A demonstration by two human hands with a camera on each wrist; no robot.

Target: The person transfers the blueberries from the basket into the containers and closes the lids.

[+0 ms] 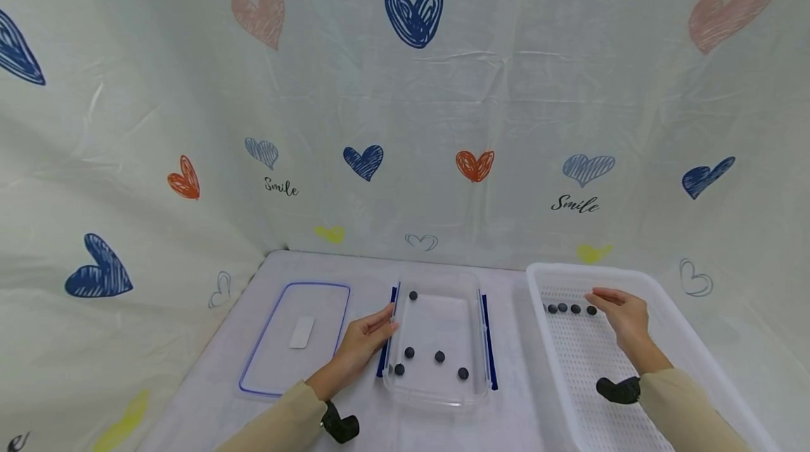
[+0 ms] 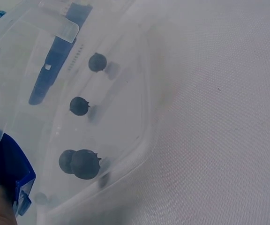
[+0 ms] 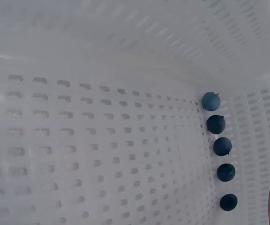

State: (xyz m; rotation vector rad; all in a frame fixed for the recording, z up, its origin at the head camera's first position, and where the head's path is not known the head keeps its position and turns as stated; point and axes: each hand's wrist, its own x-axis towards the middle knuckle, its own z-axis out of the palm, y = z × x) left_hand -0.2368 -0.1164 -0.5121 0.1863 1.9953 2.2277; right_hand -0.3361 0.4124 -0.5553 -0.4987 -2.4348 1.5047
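Note:
My left hand (image 1: 365,341) grips the left side of a clear plastic container (image 1: 436,396), by its blue latch (image 2: 13,168). Several dark blueberries (image 1: 439,356) lie scattered on the container's floor; most are toward the near end. My right hand (image 1: 623,318) is over the far part of a white perforated basket (image 1: 569,396), fingers loosely extended, with nothing visible in them. Below those fingers, a row of several blueberries (image 3: 222,146) lines the basket's far end. Only fingertips of the right hand show at the edge of the right wrist view.
Left of the container lies a clear lid (image 1: 272,367) with a blue rim, and a white rectangle (image 1: 301,332) shows within it. A white cloth (image 1: 512,339) covers the table. Behind hangs a pale curtain (image 1: 405,100) printed with hearts.

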